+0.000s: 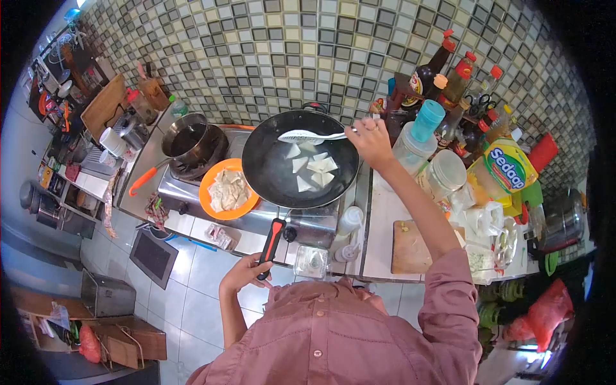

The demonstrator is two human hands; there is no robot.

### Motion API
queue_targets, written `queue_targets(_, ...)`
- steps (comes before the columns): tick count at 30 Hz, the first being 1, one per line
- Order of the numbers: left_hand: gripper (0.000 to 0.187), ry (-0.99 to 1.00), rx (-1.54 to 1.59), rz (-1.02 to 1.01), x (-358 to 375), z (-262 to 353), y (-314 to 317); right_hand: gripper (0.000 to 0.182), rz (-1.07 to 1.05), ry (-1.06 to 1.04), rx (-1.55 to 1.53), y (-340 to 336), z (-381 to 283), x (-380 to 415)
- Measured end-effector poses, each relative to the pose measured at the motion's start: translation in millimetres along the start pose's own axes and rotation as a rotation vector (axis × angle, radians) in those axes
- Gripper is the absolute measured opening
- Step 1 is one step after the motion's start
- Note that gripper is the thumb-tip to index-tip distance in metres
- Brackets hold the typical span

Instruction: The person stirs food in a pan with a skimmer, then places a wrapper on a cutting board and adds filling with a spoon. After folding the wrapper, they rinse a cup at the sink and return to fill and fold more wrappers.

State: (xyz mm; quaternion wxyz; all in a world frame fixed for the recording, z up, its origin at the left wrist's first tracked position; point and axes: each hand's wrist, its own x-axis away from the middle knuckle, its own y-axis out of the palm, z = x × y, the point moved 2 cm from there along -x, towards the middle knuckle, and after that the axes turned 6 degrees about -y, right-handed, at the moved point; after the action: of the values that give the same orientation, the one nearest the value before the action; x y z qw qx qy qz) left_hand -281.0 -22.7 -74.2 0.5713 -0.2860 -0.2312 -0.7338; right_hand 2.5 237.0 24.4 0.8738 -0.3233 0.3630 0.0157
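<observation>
Noted: the right hand (371, 141) is clenched on a white slotted spatula (301, 136), its head over the wok (269, 173). Left fingers (247, 273) grasp the wok handle (274, 240). Pale triangular pieces (323, 165) lie inside; an orange plate (204, 194) sits alongside.

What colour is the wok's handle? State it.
Black with red-orange accents; the handle shows best in the head view.
</observation>
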Motion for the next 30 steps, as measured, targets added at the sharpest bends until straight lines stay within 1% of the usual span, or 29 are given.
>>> queue_targets(6,0.026,-0.014,0.009,0.014,5.5,5.7,3.1,0.015,0.052,0.052,0.011,-18.1,4.3,-11.8)
queue_targets(11,0.026,-0.017,0.003,0.011,3.7,3.3,2.1,0.02,0.114,0.064,0.031,-43.3,7.3,-15.4)
queue_targets(15,0.024,-0.019,-0.001,0.006,0.6,-0.1,1.1,0.021,0.082,0.047,0.022,-65.7,0.7,-12.2)
queue_targets(19,0.024,-0.012,0.026,-0.019,-2.8,-2.8,-0.3,0.021,0.096,0.085,0.039,-83.4,-1.7,-7.5)
queue_targets(21,0.033,-0.018,-0.007,-0.011,-0.2,-1.4,-0.5,0.023,0.116,0.089,0.029,-85.8,-2.3,-4.1)
queue_targets(23,0.032,-0.014,-0.007,-0.017,1.0,-0.9,0.3,0.023,0.151,0.102,0.065,-86.9,-1.9,3.9)
queue_targets(24,0.032,-0.008,-0.007,-0.021,0.8,0.3,0.3,0.023,0.151,0.103,0.067,-90.7,-1.8,4.3)
queue_targets(26,0.031,-0.008,-0.004,-0.02,1.2,0.9,0.0,0.022,0.141,0.199,0.062,-99.9,-2.6,4.8)
queue_targets(30,0.03,-0.006,0.004,-0.023,0.7,-0.1,0.5,0.02,0.069,0.162,0.058,-104.5,-9.2,15.0)
